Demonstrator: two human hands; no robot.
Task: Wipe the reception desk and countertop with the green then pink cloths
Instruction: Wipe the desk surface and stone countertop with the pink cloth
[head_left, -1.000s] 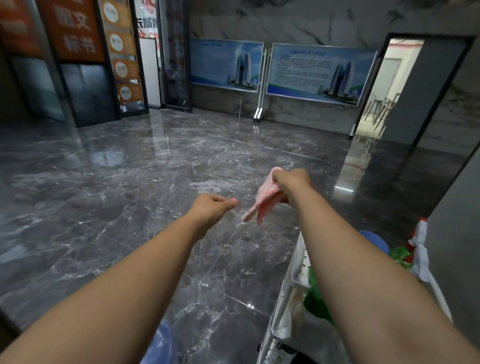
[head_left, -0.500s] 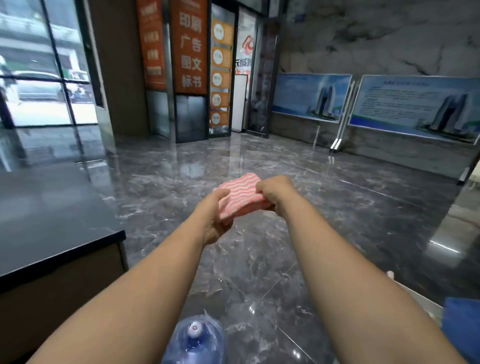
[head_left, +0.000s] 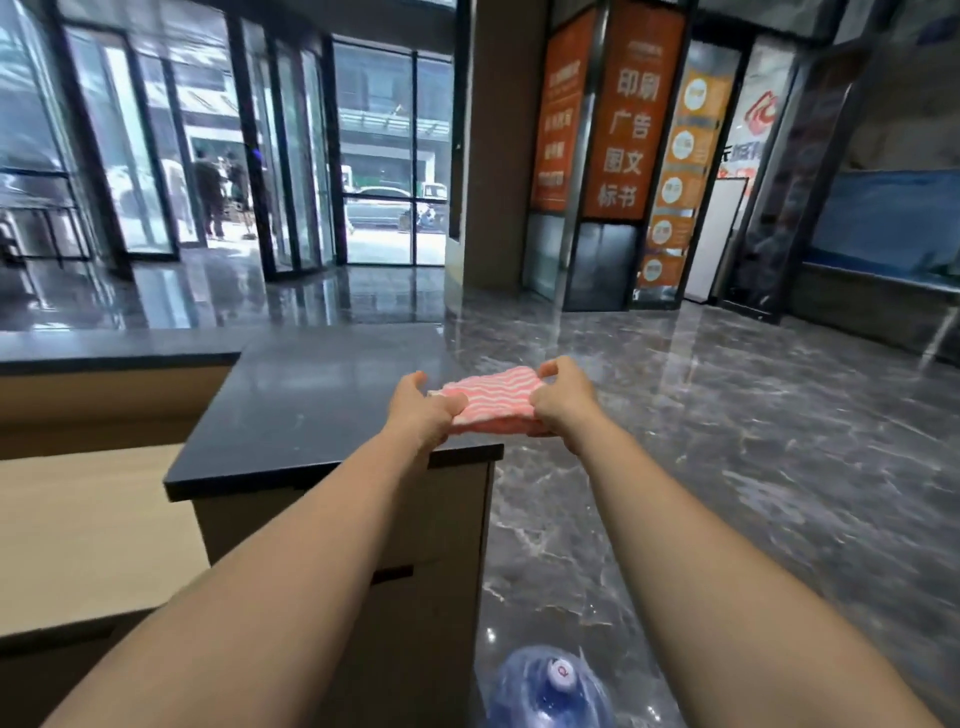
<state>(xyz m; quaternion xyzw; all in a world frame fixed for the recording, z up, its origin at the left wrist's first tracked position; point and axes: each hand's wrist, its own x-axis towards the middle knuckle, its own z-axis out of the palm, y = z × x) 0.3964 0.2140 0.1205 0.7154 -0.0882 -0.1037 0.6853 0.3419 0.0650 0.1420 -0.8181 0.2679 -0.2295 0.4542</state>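
Observation:
A folded pink cloth (head_left: 491, 399) with white wavy stripes is stretched between my two hands, above the right front corner of the dark countertop (head_left: 311, 405). My left hand (head_left: 422, 411) grips its left edge. My right hand (head_left: 562, 399) grips its right edge. Whether the cloth touches the countertop, I cannot tell. Below the countertop to the left lies the lower, light wooden desk surface (head_left: 88, 530). No green cloth is in view.
A blue water jug (head_left: 550, 688) stands on the marble floor (head_left: 727, 467) by the desk's right side. A second dark countertop strip (head_left: 114, 348) runs along the far left. Glass doors and orange signs stand at the back.
My view has swung left from the open floor to the desk. One second ago only my right hand held the cloth; since then the left hand took its other edge and both brought it over the countertop corner.

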